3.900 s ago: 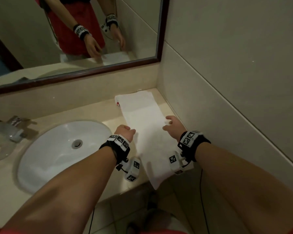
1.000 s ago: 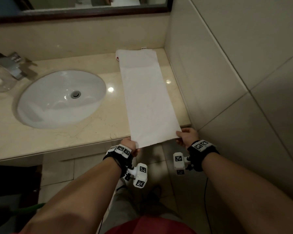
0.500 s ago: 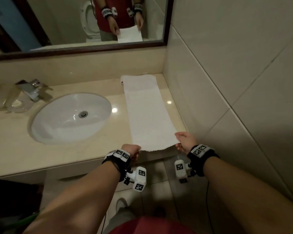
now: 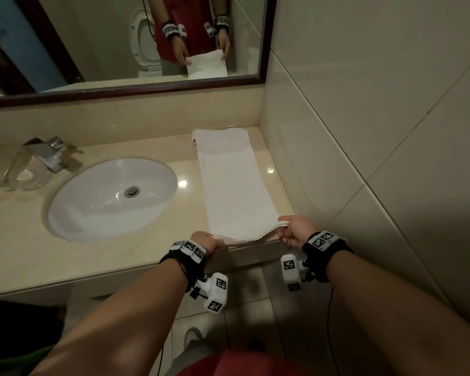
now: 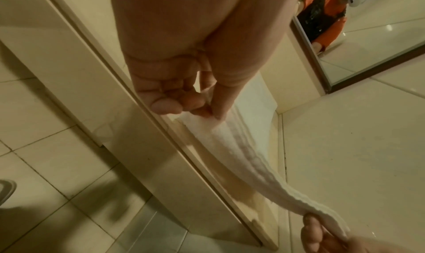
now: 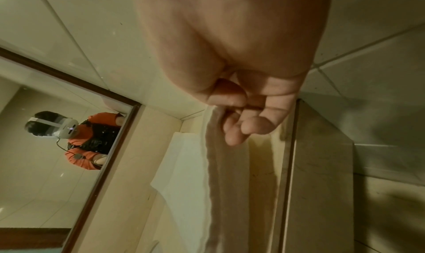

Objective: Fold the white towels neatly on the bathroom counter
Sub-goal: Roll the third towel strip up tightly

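Note:
A long white towel [image 4: 234, 183] lies as a narrow strip on the beige counter [image 4: 19, 248], running from the back wall to the front edge on the right side. Its near end is lifted just above the counter's edge. My left hand [image 4: 210, 241] pinches the near left corner [image 5: 207, 117] between thumb and fingers. At the near right corner my right hand [image 4: 291, 229] pinches the towel edge [image 6: 212, 115]. The towel [image 5: 253, 166] sags slightly between the two hands. Its far end lies flat against the backsplash.
A white oval sink [image 4: 111, 196] is set into the counter left of the towel, with a chrome faucet [image 4: 48, 151] and a clear glass dish [image 4: 26, 175] beyond. A framed mirror [image 4: 125, 39] hangs above. The tiled wall [image 4: 364, 131] borders the towel's right side.
Both hands went from the towel's middle to its near end hanging past the counter edge. They have since lifted that end up and forward to the edge. The head view has tilted up.

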### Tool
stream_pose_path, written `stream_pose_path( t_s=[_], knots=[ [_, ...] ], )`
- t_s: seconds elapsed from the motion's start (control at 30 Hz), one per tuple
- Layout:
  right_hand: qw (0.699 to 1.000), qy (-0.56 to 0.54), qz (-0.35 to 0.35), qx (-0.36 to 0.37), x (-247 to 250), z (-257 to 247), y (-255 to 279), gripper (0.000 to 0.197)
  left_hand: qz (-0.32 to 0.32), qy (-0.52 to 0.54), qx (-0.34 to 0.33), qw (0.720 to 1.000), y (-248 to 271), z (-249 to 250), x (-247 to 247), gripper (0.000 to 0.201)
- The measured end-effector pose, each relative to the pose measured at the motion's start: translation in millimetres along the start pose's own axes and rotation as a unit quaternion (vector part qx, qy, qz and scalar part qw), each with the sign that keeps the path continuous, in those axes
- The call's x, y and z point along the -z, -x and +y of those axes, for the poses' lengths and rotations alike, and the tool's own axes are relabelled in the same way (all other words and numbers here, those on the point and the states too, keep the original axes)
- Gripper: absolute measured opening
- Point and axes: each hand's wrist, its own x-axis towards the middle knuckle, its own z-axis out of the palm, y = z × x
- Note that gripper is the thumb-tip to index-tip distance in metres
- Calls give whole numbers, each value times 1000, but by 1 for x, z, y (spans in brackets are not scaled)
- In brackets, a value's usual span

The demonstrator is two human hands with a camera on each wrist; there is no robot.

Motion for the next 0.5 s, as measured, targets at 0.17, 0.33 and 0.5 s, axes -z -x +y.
stream_pose_path(
  t_s=[0.17, 0.33, 0.5],
  knots=[
    [999, 10, -22, 37, 2, 2, -4, 26, 60, -42, -41, 996, -4, -1, 4, 27],
    [996, 44, -21, 81, 1, 1, -19, 5, 83, -42, -50, 994, -9, 2, 6, 29],
    [993, 86, 4, 82, -1, -4, -36, 15, 80, -26, -52, 995, -19, 6, 7, 21]
  ],
)
